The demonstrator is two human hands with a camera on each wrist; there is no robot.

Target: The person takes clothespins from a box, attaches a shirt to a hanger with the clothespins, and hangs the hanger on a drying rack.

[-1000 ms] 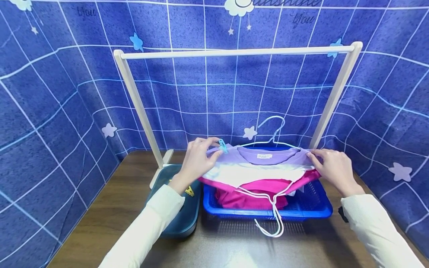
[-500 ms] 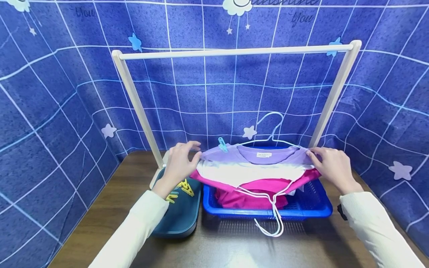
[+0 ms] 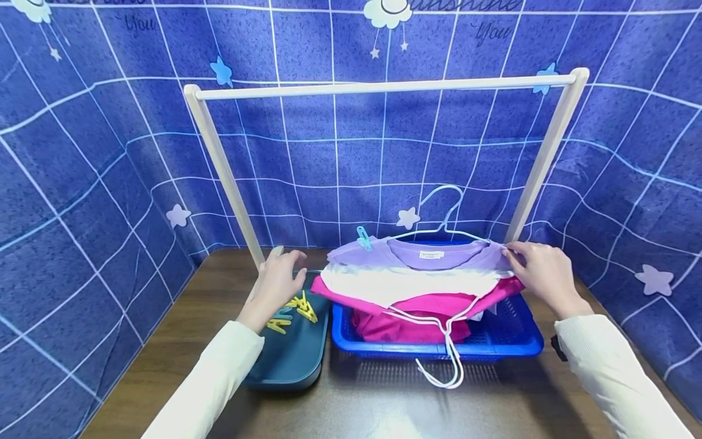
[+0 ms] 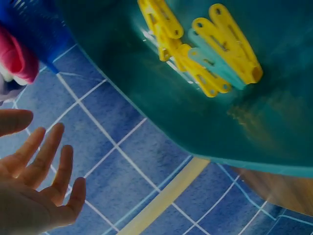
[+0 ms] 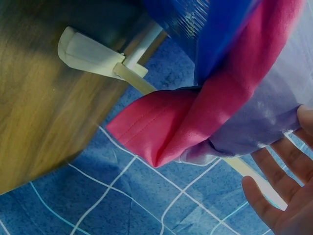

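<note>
A purple and white shirt point(image 3: 466, 256) lies on a light-blue hanger point(image 3: 451, 213), above a pink garment point(image 3: 378, 326). A blue clothespin point(image 3: 364, 239) is clipped to the shirt's left shoulder. My right hand point(image 3: 544, 273) pinches the shirt's other shoulder between thumb and fingers. Empty, my left hand point(image 3: 276, 283) is over the left rim of a dark teal tray point(image 3: 307, 363), with its fingers spread in the left wrist view. Inside that tray lie several yellow clothespins point(image 4: 232, 41) and a teal clothespin point(image 4: 215, 63).
A blue basket point(image 3: 384, 349) stands under the clothes, beside the tray. White hanger hooks point(image 3: 446, 372) stick out over its front rim. Behind rises a white rack with a top bar point(image 3: 384, 86). Wooden table point(image 3: 384, 408) shows in front; patterned blue cloth covers the back.
My left hand has let go of the blue clothespin, which stays on the shirt, and has moved left and down to the tray. My right hand keeps its place at the shoulder.
</note>
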